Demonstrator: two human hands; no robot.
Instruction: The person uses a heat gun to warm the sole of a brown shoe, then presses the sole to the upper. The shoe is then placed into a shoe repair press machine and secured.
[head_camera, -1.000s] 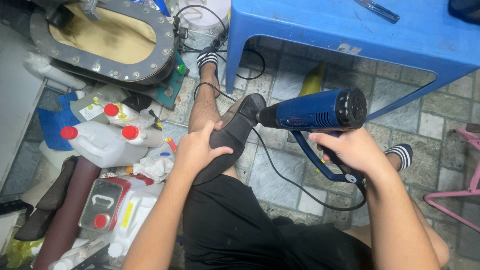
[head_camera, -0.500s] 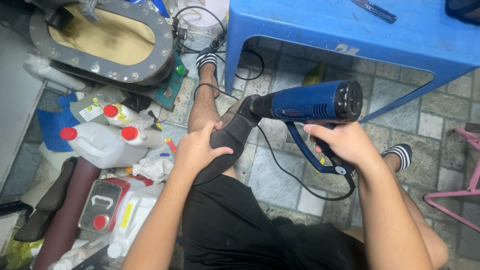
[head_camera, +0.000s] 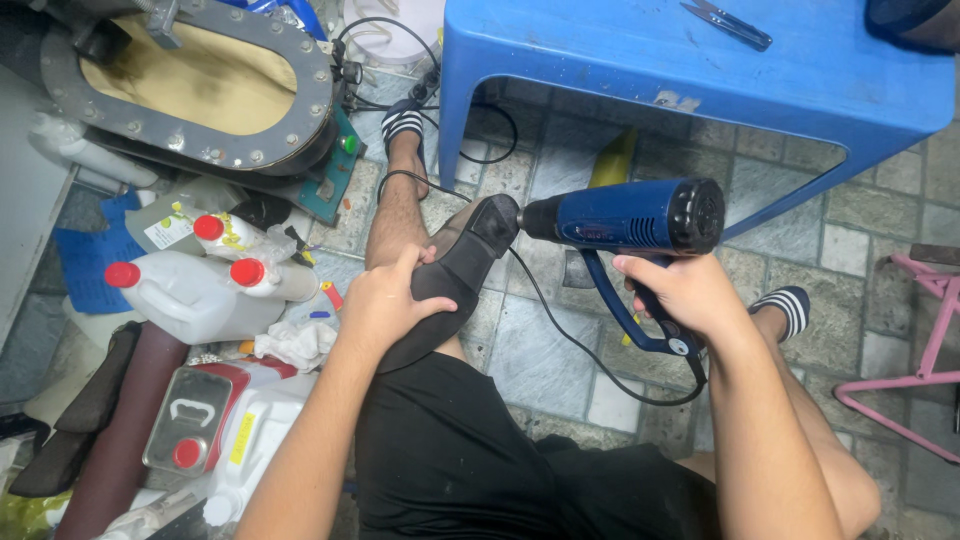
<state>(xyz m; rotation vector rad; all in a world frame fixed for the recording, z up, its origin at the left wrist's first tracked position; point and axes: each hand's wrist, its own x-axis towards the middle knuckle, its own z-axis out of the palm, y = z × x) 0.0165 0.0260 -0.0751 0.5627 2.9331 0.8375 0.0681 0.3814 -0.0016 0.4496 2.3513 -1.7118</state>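
The shoe (head_camera: 455, 280) lies on the left knee, long axis from 7 to 1 o'clock, heel at the heat gun (head_camera: 630, 215) nozzle. The left hand (head_camera: 385, 300) wraps its middle; the right hand (head_camera: 680, 295), at 3 o'clock, grips the handle. The gun has moved left, closer to the heel than before.

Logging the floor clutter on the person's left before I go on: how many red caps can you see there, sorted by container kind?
White plastic jugs with red caps: 2 (caps at and)
Small bottle with red cap: 1
Flat metal can with red cap: 1
Total: 4 red caps

The left hand holds a black shoe; the right hand holds a blue heat gun.
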